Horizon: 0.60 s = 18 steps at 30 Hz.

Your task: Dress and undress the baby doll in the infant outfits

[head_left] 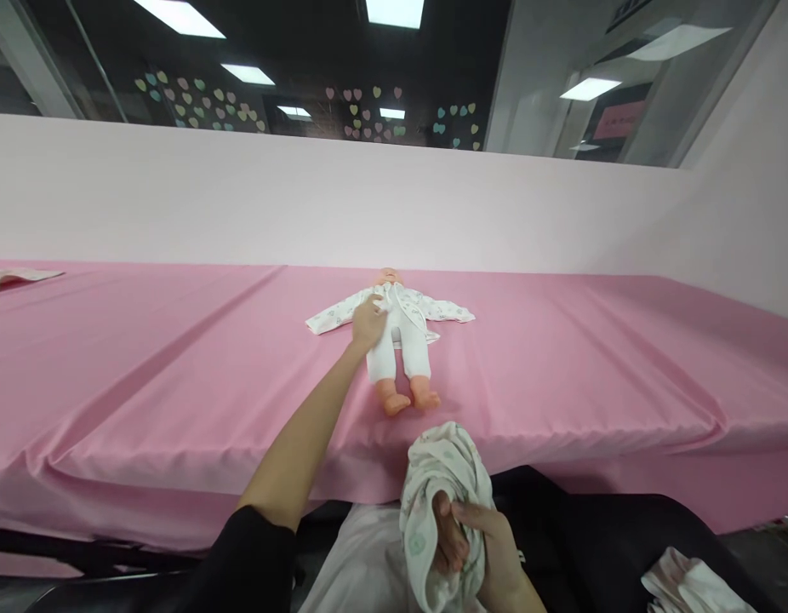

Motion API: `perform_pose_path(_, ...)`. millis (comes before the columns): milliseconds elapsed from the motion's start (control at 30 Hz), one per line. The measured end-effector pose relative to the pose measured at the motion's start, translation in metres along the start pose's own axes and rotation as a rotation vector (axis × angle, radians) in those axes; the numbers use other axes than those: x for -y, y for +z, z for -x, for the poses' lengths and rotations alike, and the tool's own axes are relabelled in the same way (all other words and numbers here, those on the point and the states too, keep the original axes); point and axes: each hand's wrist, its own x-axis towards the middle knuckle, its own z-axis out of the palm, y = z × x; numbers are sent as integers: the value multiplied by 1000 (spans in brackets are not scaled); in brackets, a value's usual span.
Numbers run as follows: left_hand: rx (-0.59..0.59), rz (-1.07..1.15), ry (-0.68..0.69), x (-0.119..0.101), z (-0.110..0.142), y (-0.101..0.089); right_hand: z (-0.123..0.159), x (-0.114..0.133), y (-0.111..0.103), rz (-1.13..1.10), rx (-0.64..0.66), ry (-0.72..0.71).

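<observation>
A baby doll (399, 328) lies on its back, its feet pointing toward me. It wears white leggings and a white patterned baby top (336, 315), the sleeves spread out to both sides. My left hand (369, 323) reaches to the doll's torso, with its fingers closed on the front of the top. Low in front of me, my right hand (499, 553) grips a bunched white baby garment (446, 455) with a pale green print. Its thumb presses on the cloth, and fingers show inside the round opening. The garment's exact kind is hidden by the folds.
A pink cloth (196, 366) with creases covers the table. Another light cloth (20, 277) lies at the far left. A pale folded cloth (691, 583) rests on a black seat (617, 528) at lower right. Behind the table stands a white wall (305, 196) below windows.
</observation>
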Motion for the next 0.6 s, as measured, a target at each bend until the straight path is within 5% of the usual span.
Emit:
perform_pose_path(67, -242, 53, -264, 18, -11, -23, -1, -4, -1, -2, 0, -5)
perform_pose_path(133, -387, 16, -386, 34, -13, -48, -2, -5, -2, -2, -11, -21)
perform_pose_path(233, -496, -86, -330, 44, -9, -65, -6, -4, -3, -11, -6, -27)
perform_pose_path(333, -110, -172, -97, 18, -6, -38, -5, -3, -3, -2, -12, -42)
perform_pose_path(533, 455, -17, 216, -109, 30, 62, 12, 1, -7, 188, -84, -51)
perform_pose_path(600, 839, 146, 520, -139, 47, 72, 17, 3, -11, 218, -88, -32)
